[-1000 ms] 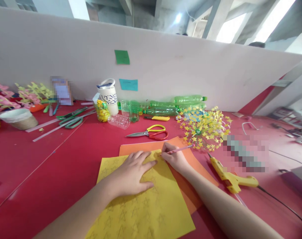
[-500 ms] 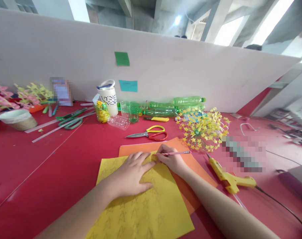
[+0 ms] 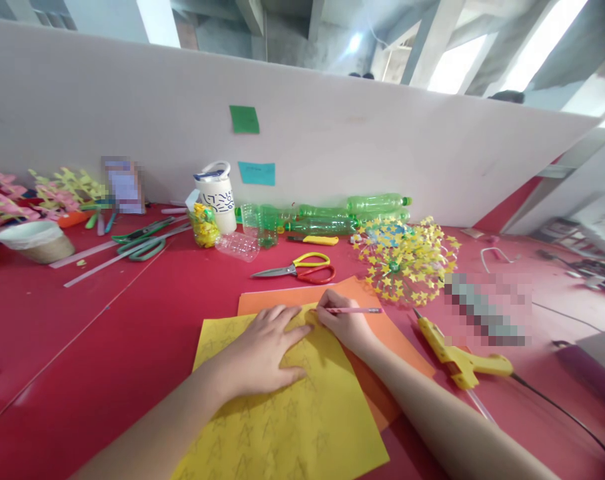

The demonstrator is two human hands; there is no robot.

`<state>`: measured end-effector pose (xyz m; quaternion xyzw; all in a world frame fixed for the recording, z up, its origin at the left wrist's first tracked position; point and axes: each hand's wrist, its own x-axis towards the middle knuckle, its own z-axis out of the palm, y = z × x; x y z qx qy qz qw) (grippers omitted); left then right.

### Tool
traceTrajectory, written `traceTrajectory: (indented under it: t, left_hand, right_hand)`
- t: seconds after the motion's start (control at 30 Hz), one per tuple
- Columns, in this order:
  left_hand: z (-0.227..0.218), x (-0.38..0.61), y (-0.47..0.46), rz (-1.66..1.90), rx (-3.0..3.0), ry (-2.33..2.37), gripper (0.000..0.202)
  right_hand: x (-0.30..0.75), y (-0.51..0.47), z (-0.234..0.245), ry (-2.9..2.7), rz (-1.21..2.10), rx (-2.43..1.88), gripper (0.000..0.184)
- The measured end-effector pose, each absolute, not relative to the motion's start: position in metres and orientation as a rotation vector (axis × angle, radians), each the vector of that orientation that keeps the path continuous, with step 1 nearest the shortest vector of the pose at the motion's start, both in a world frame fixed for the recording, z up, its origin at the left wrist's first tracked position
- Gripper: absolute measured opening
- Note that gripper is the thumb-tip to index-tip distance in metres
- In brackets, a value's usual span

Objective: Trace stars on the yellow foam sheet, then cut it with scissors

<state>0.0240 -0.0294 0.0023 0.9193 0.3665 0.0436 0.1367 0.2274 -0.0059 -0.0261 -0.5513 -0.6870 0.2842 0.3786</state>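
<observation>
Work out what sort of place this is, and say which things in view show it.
Probably a craft workshop or studio: the red table holds yellow paper marked with drawn stars, a yellow glue gun, and scissors with one yellow and one red handle.

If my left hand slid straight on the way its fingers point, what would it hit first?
Most likely the pink pencil in your right hand, just beyond your left hand; depth leaves unclear whether pencil or fingers come first.
</observation>
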Motion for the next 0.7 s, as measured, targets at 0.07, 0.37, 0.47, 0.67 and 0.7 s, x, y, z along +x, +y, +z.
traceTrajectory:
  t: [0.07,0.37,0.47,0.67,0.7]
  left_hand:
    - [0.0023,0.0237,-0.0291,0.123,2.659,1.062,0.060]
    - [0.0010,0.0232,-0.0292,0.115,2.651,1.068,0.061]
    - [0.0015,0.0235,-0.0291,0.120,2.651,1.068,0.061]
    - [0.0025,0.0245,-0.0284,0.127,2.646,1.063,0.061]
    - [0.0024,0.0246,-0.0284,0.127,2.645,1.063,0.061]
  right_hand:
    - [0.2273,-0.0062,-0.0254,-1.753,0.686,-1.437,0.009]
    - [0.2288,-0.0073,-0.0244,-1.689,0.678,-1.482,0.009]
    - [0.2294,-0.0077,-0.0241,-1.686,0.688,-1.482,0.009]
    - [0.2288,-0.0073,-0.0255,-1.748,0.691,-1.440,0.009]
    - [0.2286,-0.0073,-0.0262,-1.763,0.690,-1.432,0.008]
